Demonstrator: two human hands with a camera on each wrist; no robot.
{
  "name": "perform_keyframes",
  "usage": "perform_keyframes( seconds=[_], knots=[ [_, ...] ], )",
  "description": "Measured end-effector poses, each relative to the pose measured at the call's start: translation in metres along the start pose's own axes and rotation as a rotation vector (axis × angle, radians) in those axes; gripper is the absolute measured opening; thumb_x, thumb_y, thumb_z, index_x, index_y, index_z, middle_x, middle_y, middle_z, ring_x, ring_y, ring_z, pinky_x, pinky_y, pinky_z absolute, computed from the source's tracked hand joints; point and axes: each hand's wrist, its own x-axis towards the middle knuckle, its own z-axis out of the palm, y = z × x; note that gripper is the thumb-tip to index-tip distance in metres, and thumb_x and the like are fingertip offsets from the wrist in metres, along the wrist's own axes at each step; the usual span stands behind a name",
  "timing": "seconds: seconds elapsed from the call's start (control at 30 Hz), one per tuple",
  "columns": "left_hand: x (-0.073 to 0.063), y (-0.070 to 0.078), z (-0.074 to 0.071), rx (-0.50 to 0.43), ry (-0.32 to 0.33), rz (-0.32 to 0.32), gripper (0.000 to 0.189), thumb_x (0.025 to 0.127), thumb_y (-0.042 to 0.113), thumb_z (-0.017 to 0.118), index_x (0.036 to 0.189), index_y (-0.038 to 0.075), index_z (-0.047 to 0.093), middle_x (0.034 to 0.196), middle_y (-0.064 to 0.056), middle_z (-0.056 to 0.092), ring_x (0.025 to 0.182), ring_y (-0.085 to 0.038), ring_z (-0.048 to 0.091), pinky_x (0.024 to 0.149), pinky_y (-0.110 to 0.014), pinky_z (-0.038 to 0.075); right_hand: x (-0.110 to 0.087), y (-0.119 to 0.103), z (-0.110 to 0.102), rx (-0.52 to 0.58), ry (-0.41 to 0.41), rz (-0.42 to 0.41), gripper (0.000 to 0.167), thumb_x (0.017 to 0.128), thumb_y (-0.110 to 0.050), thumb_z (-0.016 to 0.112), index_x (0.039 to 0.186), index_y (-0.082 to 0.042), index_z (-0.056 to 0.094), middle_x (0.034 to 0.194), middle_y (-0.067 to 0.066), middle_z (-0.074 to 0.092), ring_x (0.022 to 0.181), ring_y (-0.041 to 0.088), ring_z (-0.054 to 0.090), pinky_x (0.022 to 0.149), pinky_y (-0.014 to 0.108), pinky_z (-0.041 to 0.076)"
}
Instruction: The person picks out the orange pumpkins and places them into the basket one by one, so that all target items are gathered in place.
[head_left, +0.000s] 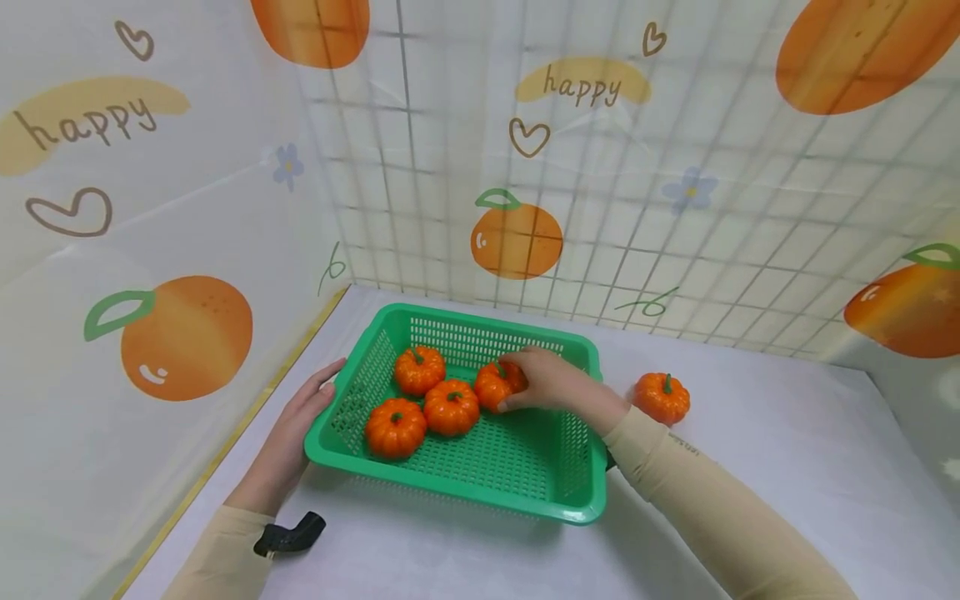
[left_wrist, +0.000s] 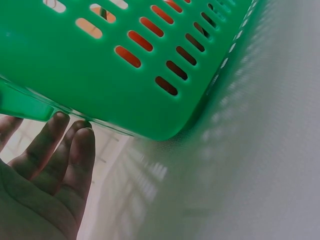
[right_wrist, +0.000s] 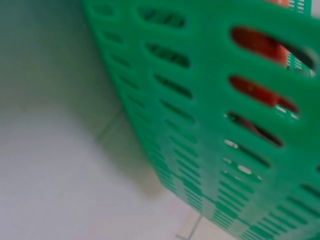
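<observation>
A: We are looking down at a green basket (head_left: 480, 475) sitting on the white desk (head_left: 750, 467). Our right hand (head_left: 551, 382) is reaching in over the basket's three o'clock wall, its grip curling around a small pumpkin (head_left: 491, 385) near the middle of the floor.

B: And our left hand (head_left: 288, 437) is lying flat against the basket's nine o'clock wall. In the left wrist view the fingers (left_wrist: 75, 155) are staying straight, tips touching just under the green rim (left_wrist: 30, 107), holding nothing. We judge it is bracing the basket so it is not sliding while the other hand is working inside.

A: Three more pumpkins are sitting in there: one at eleven o'clock (head_left: 419, 369), one in the centre (head_left: 451, 407), one at eight o'clock (head_left: 395, 427). They are touching or nearly touching, and the held one is pressing beside the centre one.

B: A fifth pumpkin (head_left: 662, 397) is waiting outside on the desk, just beside the basket at three o'clock, close to our right forearm.

A: For room, the basket's floor from four to six o'clock is lying bare, so the hand is having space on that side. The wall panels are standing close at twelve and nine o'clock; the desk is opening wide toward three and five o'clock.

B: The right wrist view is showing only the slotted wall (right_wrist: 210, 125), blurred, with orange behind the slots.
</observation>
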Motion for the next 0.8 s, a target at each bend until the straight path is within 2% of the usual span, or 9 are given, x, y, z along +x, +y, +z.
perform_keyframes(
  seconds=[0.27,0.5,0.8],
  knots=[
    [-0.001,0.000,-0.002,-0.012,-0.007,0.000,0.053,0.105,0.050,0.038,0.155,0.034,0.031,0.157,-0.003,0.028,0.133,-0.025,0.041,0.093,-0.027,0.046,0.000,0.000,0.000,0.013,0.009,0.017,0.078,0.077,-0.046,0.084,0.139,-0.008,0.056,0.134,0.013,0.057,0.122,0.029,0.051,0.104,0.046,0.039],
    [-0.003,0.000,0.000,-0.011,-0.004,-0.011,0.053,0.105,0.050,0.038,0.155,0.034,0.031,0.157,-0.003,0.029,0.131,-0.026,0.043,0.092,-0.029,0.048,-0.004,0.002,-0.003,0.021,0.030,0.015,0.084,0.078,-0.050,0.082,0.145,-0.009,0.051,0.138,0.011,0.056,0.127,0.030,0.049,0.107,0.049,0.036],
    [-0.002,0.001,0.000,0.000,0.002,-0.005,0.053,0.105,0.050,0.038,0.155,0.034,0.031,0.157,-0.003,0.028,0.131,-0.028,0.043,0.092,-0.029,0.047,-0.020,0.003,-0.020,0.111,0.121,-0.037,0.086,0.077,-0.048,0.083,0.148,-0.015,0.047,0.139,0.005,0.055,0.119,0.024,0.057,0.094,0.044,0.049]
  ],
)
